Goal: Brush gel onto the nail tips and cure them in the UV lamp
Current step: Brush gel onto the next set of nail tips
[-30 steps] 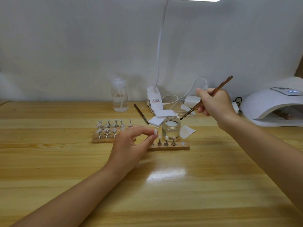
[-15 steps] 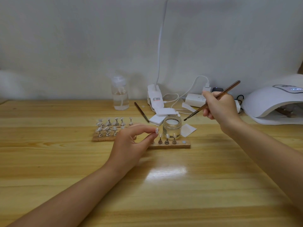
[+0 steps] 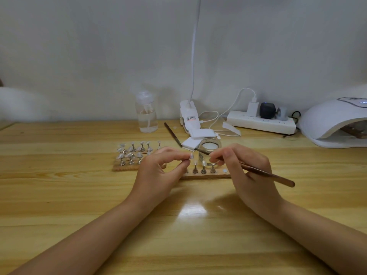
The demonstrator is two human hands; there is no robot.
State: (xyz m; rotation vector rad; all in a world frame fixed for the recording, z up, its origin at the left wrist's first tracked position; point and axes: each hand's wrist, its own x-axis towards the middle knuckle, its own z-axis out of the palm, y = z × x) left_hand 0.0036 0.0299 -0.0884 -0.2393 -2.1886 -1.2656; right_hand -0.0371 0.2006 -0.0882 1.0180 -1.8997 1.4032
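Just left of the frame's centre, a single nail tip (image 3: 191, 156) on its small stand is pinched between the thumb and forefinger of the left hand (image 3: 158, 171), lifted clear of the wooden holder strip (image 3: 206, 176) just behind it. The tip looks thin, light and glossy, so it is likely slippery and easily flicked loose; the sound place to hold it is the stand beneath it, leaving the curved face free for gel. The right hand (image 3: 244, 171) grips a slim brush (image 3: 264, 173) like a pen, fingers curled round the shaft near the bristle end, the long handle trailing toward the lower right. Its dark tip reaches toward the nail tip, in front of a small glass jar (image 3: 209, 149); whether the bristles touch the nail I cannot tell. The brush is stiff and light, and I judge that a gentle stroke will do.

Three more stands remain on the strip. To the left, a second wooden block (image 3: 127, 166) carries two rows of further tips. Further back on the worktop (image 3: 79, 195) lie a spare brush (image 3: 172, 133), white pads (image 3: 201, 133), a clear pump bottle (image 3: 147, 114) and a power strip (image 3: 260, 122). The white UV lamp (image 3: 333, 120) sits at the right edge, well apart from the hands.
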